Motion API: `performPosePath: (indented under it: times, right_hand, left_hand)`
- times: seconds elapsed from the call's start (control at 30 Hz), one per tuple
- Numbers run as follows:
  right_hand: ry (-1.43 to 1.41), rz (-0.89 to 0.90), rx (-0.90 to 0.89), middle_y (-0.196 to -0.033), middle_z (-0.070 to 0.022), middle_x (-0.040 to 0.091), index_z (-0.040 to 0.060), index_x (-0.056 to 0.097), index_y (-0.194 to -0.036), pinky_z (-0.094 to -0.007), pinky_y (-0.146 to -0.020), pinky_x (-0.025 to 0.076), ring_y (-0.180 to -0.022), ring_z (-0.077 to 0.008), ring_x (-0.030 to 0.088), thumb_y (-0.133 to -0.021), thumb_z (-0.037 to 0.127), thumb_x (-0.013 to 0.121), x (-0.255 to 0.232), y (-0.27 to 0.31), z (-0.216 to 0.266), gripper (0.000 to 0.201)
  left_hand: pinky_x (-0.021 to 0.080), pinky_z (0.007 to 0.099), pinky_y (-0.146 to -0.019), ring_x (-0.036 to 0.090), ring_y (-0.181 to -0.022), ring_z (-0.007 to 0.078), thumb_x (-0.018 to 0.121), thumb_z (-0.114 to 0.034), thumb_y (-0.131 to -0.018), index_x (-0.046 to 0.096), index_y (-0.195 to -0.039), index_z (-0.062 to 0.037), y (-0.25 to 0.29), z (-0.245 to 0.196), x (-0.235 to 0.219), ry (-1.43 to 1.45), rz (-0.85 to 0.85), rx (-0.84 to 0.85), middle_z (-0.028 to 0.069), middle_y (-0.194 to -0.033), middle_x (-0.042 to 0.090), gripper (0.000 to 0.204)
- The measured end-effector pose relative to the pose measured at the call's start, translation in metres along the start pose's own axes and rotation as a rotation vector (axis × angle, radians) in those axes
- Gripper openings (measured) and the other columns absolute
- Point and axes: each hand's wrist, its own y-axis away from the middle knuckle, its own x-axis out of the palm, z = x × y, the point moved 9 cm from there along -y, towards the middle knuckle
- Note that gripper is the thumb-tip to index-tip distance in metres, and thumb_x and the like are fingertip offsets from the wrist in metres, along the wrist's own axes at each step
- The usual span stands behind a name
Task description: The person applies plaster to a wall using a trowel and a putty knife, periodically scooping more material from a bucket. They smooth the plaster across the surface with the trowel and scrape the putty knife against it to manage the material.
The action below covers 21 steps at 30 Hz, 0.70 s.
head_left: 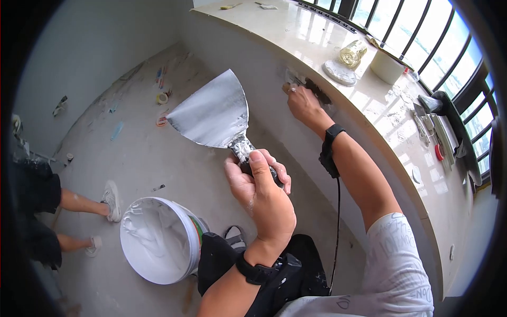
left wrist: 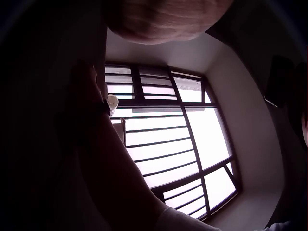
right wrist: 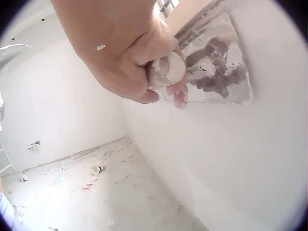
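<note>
In the head view my left hand [head_left: 261, 190] grips a broad putty knife [head_left: 216, 113] by its handle. The blade points up and left, and white paste clings to its neck. Further forward, my right hand [head_left: 308, 108] is at the low wall just under the window sill. The right wrist view shows that right hand [right wrist: 127, 62] with its fingers curled round the handle of a second putty knife [right wrist: 216, 62]. Its wide, smeared metal blade lies against the white wall [right wrist: 255, 144]. Part of my left hand [left wrist: 166, 19] shows, dark, atop the left wrist view.
A bucket [head_left: 193, 238] of white paste stands on the floor by my legs. Another person's legs [head_left: 82, 203] are at the left. On the sill [head_left: 296, 39] are a jar [head_left: 353, 53], a round lid [head_left: 339, 73], a roll [head_left: 387, 67] and several tools. Small litter dots the floor.
</note>
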Motion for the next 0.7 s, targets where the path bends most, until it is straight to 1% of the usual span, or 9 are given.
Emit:
performPosePath:
  times: [0.07,0.1,0.17,0.2,0.27,0.33,0.4,0.6,0.7]
  right_hand:
    - [0.27,0.04,-0.275,-0.081,-0.0243,0.065,-0.0007,0.061,-0.1,-0.0472,-0.067,0.054,-0.076,-0.0408,0.066,-0.084,0.001,0.048,0.038,-0.014,0.007,0.021]
    - [0.258,0.043,-0.284,-0.081,-0.0243,0.065,-0.0007,0.061,-0.1,-0.0472,-0.067,0.054,-0.076,-0.0408,0.066,-0.084,0.001,0.048,0.049,-0.014,0.009,0.021]
    - [-0.023,-0.162,-0.005,-0.09,-0.0216,0.068,-0.0006,0.064,-0.098,-0.0437,-0.072,0.055,-0.083,-0.0391,0.067,-0.081,0.002,0.053,0.049,-0.009,-0.005,0.02]
    - [-0.027,-0.156,-0.017,-0.09,-0.0216,0.068,-0.0006,0.064,-0.098,-0.0437,-0.072,0.055,-0.083,-0.0391,0.067,-0.081,0.002,0.053,0.068,-0.005,-0.001,0.02]
    - [0.067,0.057,-0.105,-0.094,-0.0206,0.068,0.0003,0.064,-0.099,-0.0455,-0.076,0.054,-0.089,-0.0387,0.066,-0.081,0.004,0.052,0.12,0.011,-0.001,0.022]
    - [-0.125,0.525,0.029,-0.088,-0.0252,0.067,-0.001,0.062,-0.102,-0.0472,-0.074,0.054,-0.082,-0.0395,0.067,-0.085,0.016,0.049,0.158,0.046,-0.016,0.027]
    - [-0.028,0.427,-0.139,-0.088,-0.0272,0.066,-0.0042,0.06,-0.102,-0.0491,-0.074,0.052,-0.081,-0.0422,0.066,-0.086,0.021,0.053,0.171,0.084,-0.054,0.031]
    - [-0.101,-0.033,0.096,-0.081,-0.032,0.062,-0.0072,0.053,-0.099,-0.051,-0.07,0.05,-0.078,-0.0478,0.062,-0.088,0.022,0.061,-0.038,0.137,-0.027,0.032]
    - [-0.052,0.005,0.177,-0.084,-0.0316,0.063,-0.0059,0.053,-0.098,-0.0506,-0.07,0.051,-0.078,-0.0458,0.063,-0.089,0.018,0.057,-0.079,0.137,-0.026,0.026]
  left_hand:
    - [0.037,0.0214,-0.043,0.048,-0.056,0.0075,0.046,-0.023,-0.102,0.035,-0.101,-0.0045,-0.002,0.003,0.0,-0.012,-0.006,0.009,0.004,-0.084,0.049,0.021]
    - [0.037,0.0214,-0.043,0.048,-0.056,0.0076,0.046,-0.023,-0.102,0.035,-0.101,-0.0045,-0.002,0.003,-0.001,-0.024,-0.005,0.003,0.0041,-0.084,0.049,0.022]
    - [0.037,0.0214,-0.043,0.048,-0.056,0.0079,0.046,-0.025,-0.102,0.035,-0.101,-0.0046,-0.005,-0.001,-0.005,-0.033,-0.019,0.005,0.0042,-0.084,0.049,0.023]
    - [0.037,0.0214,-0.043,0.048,-0.056,0.0079,0.046,-0.025,-0.102,0.035,-0.101,-0.0046,-0.008,-0.006,-0.011,-0.033,-0.032,0.011,0.0042,-0.084,0.049,0.023]
    - [0.037,0.0218,-0.043,0.048,-0.057,0.0082,0.046,-0.025,-0.102,0.036,-0.102,-0.0043,-0.01,-0.018,-0.019,-0.026,-0.045,0.046,0.004,-0.084,0.049,0.023]
    - [0.037,0.0218,-0.043,0.048,-0.056,0.0082,0.046,-0.025,-0.102,0.036,-0.102,-0.0045,-0.011,-0.025,-0.024,-0.015,-0.054,0.045,0.004,-0.084,0.049,0.023]
    - [0.037,0.0219,-0.043,0.048,-0.056,0.0083,0.046,-0.025,-0.102,0.036,-0.102,-0.0046,-0.002,-0.01,-0.001,-0.022,-0.067,0.029,0.004,-0.083,0.049,0.023]
    - [0.036,0.022,-0.044,0.047,-0.057,0.008,0.049,-0.023,-0.101,0.039,-0.102,-0.0054,-0.002,-0.007,-0.009,-0.026,-0.04,0.002,0.0027,-0.084,0.051,0.02]
    - [0.036,0.0218,-0.044,0.047,-0.056,0.0078,0.049,-0.022,-0.101,0.039,-0.102,-0.0052,-0.004,-0.002,-0.01,-0.02,-0.003,-0.024,0.0024,-0.085,0.052,0.02]
